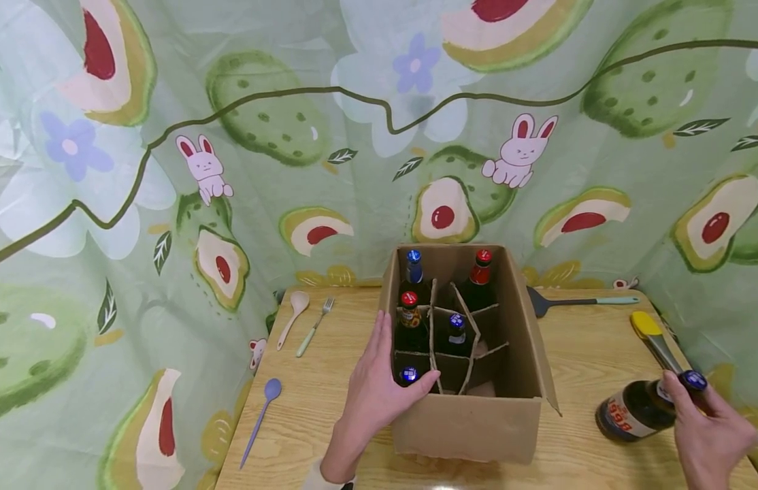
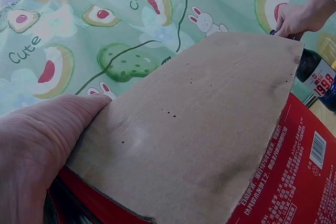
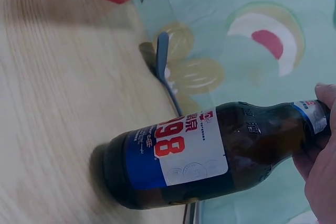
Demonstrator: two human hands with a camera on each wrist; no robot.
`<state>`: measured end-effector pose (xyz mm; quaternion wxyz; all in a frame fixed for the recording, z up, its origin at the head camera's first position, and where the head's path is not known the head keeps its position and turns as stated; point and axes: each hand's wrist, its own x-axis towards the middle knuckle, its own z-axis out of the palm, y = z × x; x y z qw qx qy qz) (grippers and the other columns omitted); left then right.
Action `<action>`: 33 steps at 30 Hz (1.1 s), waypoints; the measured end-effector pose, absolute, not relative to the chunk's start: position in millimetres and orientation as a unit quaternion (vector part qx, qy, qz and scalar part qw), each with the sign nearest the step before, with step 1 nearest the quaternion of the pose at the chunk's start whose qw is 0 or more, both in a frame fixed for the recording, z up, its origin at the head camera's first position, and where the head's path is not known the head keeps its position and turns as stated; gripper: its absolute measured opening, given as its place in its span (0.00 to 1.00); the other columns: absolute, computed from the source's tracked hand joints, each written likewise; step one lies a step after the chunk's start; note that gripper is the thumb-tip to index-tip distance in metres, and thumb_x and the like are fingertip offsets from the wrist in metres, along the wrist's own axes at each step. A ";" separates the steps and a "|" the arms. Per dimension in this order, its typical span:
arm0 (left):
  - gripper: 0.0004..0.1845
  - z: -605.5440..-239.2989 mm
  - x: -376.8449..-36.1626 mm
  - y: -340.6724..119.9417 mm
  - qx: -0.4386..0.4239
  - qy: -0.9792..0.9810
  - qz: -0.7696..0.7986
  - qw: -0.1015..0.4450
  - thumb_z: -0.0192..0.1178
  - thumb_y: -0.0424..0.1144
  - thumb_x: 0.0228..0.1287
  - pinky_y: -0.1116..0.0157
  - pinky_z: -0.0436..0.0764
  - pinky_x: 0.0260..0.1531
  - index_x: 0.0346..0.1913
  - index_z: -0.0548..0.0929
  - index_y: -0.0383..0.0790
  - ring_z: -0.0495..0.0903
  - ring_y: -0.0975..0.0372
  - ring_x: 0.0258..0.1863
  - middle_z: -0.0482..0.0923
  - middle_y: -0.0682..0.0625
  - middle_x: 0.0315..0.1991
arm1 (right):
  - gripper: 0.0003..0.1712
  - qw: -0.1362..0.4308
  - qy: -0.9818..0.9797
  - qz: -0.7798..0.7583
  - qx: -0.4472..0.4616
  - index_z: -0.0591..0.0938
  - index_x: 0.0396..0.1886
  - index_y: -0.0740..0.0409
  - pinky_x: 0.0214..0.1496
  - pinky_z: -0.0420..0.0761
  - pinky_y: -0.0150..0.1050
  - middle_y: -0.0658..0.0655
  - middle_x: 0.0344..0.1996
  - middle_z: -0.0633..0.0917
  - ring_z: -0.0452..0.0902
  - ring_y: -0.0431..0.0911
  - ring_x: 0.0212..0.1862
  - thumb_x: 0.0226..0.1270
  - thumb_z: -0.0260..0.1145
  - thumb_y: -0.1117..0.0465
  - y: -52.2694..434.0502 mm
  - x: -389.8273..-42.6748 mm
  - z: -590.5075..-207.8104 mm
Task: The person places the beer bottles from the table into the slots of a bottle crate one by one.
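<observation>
A beer bottle [image 1: 630, 412] with a blue cap and a "1998" label leans at the right side of the table. My right hand [image 1: 712, 425] grips it round the neck, and its label [image 3: 181, 148] faces the right wrist camera. Whether its base touches the table is unclear. Left of it stands an open cardboard box [image 1: 465, 425] with dividers. Several capped bottles stand in its compartments, among them a red-capped bottle [image 1: 480, 275] at the back right. My left hand [image 1: 382, 391] rests on the box's front left corner, fingers straight along the outer wall, thumb stretched over the front rim.
Right of the box lie a spatula [image 1: 599, 301] and a yellow-headed brush [image 1: 648, 327]. On the left lie a pale spoon [image 1: 293, 316], a fork [image 1: 318, 327] and a blue spoon [image 1: 262, 412]. A patterned curtain [image 1: 354, 184] hangs behind the wooden table [image 1: 330, 374].
</observation>
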<state>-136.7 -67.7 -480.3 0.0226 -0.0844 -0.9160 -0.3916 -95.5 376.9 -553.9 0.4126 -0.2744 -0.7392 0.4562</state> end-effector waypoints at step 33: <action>0.67 -481.0 -137.2 -67.7 -0.084 -0.918 -0.386 0.027 0.61 0.82 0.53 0.36 0.64 0.71 0.86 0.45 0.49 0.53 0.49 0.82 0.38 0.56 0.86 | 0.13 0.468 -0.634 0.616 0.006 0.84 0.51 0.81 0.56 0.74 0.30 0.52 0.41 0.91 0.83 0.44 0.49 0.70 0.66 0.75 281.2 -110.6 -362.1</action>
